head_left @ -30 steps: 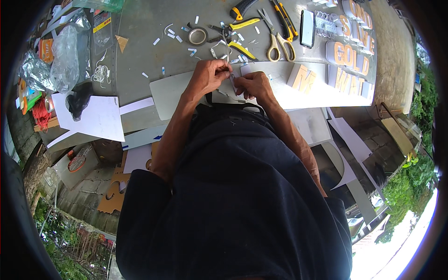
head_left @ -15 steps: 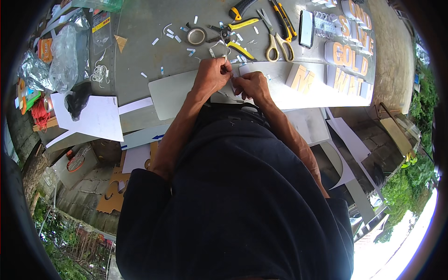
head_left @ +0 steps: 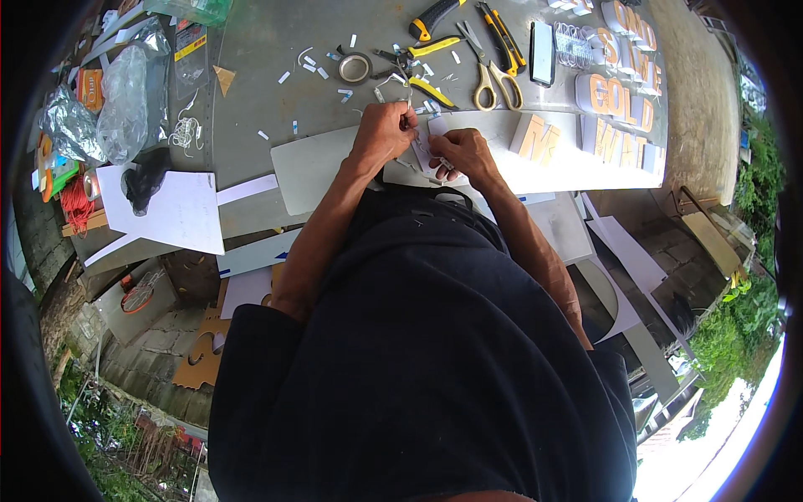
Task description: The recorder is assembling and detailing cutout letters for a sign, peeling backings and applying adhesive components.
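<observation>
- Since the earlier frame, we find the right hand (head_left: 462, 155) has drawn a little to the right, away from the left hand (head_left: 383, 132), which has barely shifted.
- Left fingertips: pinched narrow on a thin pale wire (head_left: 410, 95), which rises from them toward yellow-and-black metal pliers (head_left: 432, 46).
- Right fingers: curled close around a small white strip (head_left: 446, 162), its far end too small for us to make out.
- Both things are over a long, pale, flat sheet (head_left: 314, 167) at the near edge of a grey metal tabletop (head_left: 259, 84).
- Across that tabletop we see a dark round tape roll (head_left: 342, 69), cream-handled steel scissors (head_left: 484, 90) and, at right, white-sided, tan-faced letter blocks (head_left: 609, 94).
- On the left we have a crumpled clear plastic bag (head_left: 124, 109) and a white angular sheet (head_left: 180, 201).
- Around us: grey block paving (head_left: 159, 364), an orange-rimmed basketball hoop (head_left: 138, 299) at lower left, bare concrete ground (head_left: 703, 100) and leafy green plants (head_left: 744, 305) at right.
</observation>
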Demonstrator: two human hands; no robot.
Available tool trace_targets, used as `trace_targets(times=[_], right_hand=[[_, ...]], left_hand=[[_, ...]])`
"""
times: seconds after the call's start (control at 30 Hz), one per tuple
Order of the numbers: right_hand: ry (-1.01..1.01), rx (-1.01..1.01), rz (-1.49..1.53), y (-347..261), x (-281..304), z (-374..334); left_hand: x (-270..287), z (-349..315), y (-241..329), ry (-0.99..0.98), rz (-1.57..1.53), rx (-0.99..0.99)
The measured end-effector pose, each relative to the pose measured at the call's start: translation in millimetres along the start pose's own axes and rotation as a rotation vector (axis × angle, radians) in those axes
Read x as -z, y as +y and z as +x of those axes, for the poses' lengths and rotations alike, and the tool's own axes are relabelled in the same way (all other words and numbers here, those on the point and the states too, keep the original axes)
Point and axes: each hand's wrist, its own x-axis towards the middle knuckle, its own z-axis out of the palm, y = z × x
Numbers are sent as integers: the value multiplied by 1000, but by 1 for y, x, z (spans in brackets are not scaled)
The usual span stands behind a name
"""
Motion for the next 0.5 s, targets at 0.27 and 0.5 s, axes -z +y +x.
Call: trace_targets(times=[0.27, 0.5], right_hand=[[102, -5, -161, -6, -13, 3], [44, 18, -160, -5, -10, 3]], left_hand=[[1, 2, 2, -25, 7, 30], [2, 2, 4, -29, 2, 52]])
